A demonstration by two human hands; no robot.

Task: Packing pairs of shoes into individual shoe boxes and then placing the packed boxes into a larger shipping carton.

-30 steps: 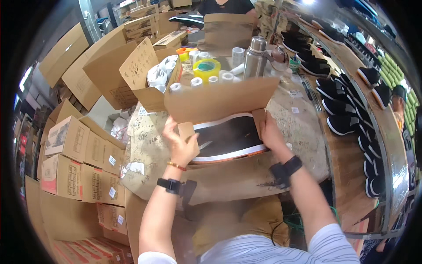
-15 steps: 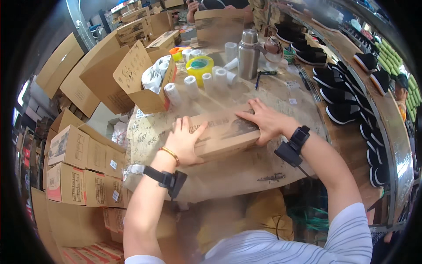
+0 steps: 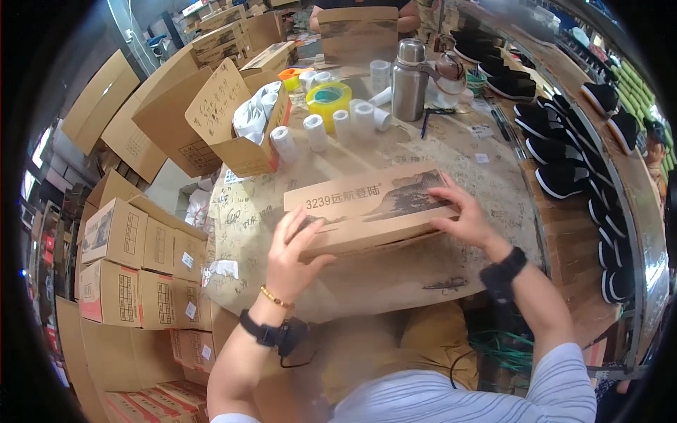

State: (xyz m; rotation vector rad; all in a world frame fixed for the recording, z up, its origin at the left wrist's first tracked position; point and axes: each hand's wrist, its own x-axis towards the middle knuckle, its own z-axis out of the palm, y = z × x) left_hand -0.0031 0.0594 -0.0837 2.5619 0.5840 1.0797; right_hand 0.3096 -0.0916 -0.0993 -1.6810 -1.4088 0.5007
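A long, flat cardboard box (image 3: 352, 218) with dark printing and a landscape picture lies closed on the paper-covered table (image 3: 247, 261) in front of me. My left hand (image 3: 293, 247) is at its left end, fingertips on the top and front edge, thumb held apart toward me. At the right end my right hand (image 3: 465, 215) has its fingers on the top and end and its thumb by the front side. The box sits between both hands, slightly tilted, its right end farther away. Its underside is hidden.
Behind the box stand white label rolls (image 3: 315, 132), yellow tape (image 3: 328, 102), an open carton (image 3: 247, 151) and a steel flask (image 3: 410, 81). Black shoes (image 3: 560, 180) line the rack at right. Cartons (image 3: 116, 233) are stacked at left. A person's hand (image 3: 407, 21) shows across the table.
My hands have moved apart toward the box's ends, uncovering its printed top. The box's right end now shows farther right. Across the table, the other person's hands have moved beside a carton.
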